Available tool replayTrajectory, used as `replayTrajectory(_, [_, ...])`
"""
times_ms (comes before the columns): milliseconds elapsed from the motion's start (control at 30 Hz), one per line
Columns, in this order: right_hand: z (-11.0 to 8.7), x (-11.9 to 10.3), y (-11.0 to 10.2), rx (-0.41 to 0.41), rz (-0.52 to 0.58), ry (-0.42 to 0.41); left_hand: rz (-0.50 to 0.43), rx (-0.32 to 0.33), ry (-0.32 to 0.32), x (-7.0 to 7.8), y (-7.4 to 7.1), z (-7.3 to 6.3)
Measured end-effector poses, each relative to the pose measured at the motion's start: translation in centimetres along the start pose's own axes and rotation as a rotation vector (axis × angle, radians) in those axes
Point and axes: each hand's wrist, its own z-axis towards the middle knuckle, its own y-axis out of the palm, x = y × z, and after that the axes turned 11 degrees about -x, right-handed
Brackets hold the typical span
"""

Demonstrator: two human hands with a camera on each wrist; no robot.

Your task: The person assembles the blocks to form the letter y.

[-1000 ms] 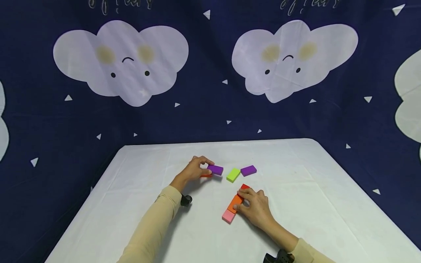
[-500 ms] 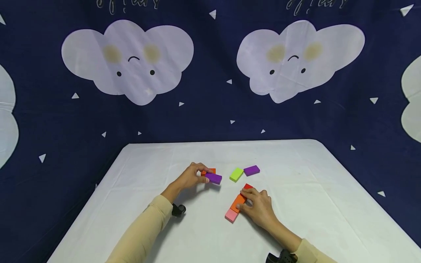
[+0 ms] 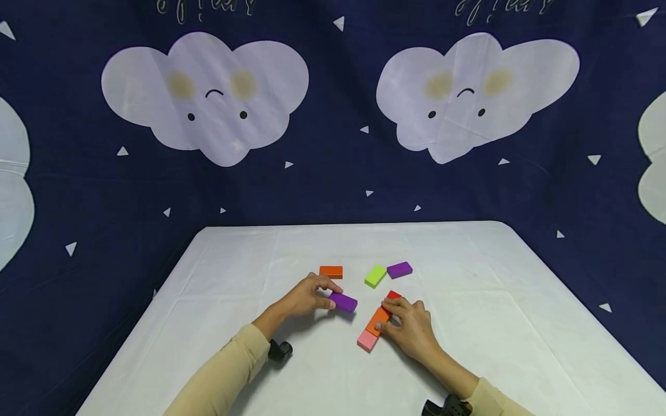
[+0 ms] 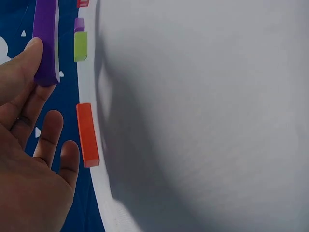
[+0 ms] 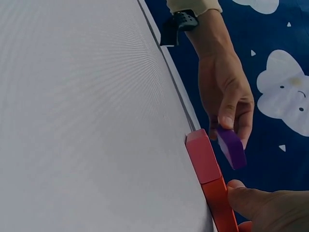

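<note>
My left hand (image 3: 304, 297) pinches a purple block (image 3: 343, 302) between thumb and fingers, raised above the table, left of a slanting row of blocks. The left wrist view shows the thumb (image 4: 31, 60) on the purple block's side. The row runs from a pink block (image 3: 367, 340) through an orange block (image 3: 377, 321) to a red block (image 3: 393, 294), end to end. My right hand (image 3: 411, 329) holds the orange block from the right, with its thumb (image 5: 244, 198) against the side. Its fingers partly cover the orange and red blocks.
An orange-red block (image 3: 330, 272) lies behind my left hand. A lime green block (image 3: 375, 277) and another purple block (image 3: 399, 270) lie close together beyond the row. The white-covered table (image 3: 468, 277) ends at a dark blue cloth backdrop (image 3: 333, 196) with clouds.
My left hand has brought the purple block from beside the orange-red block toward me, near the row, uncovering the orange-red block. My right hand stays on the row; the head view shifts slightly.
</note>
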Motion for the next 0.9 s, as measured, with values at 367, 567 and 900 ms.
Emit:
replayTrajectory(367, [0.0,0.0,0.0,-0.006,0.004,0.004,-0.039,-0.083,-0.015,0.2,0.8,-0.5])
replayTrajectory(567, [-0.1,0.0,0.0,0.018,0.002,-0.014,-0.030,-0.110,0.003,0.4,1.1,-0.7])
replayTrajectory(900, [0.0,0.0,0.1,0.017,0.001,-0.017,-0.006,-0.146,0.011,0.3,1.7,-0.7])
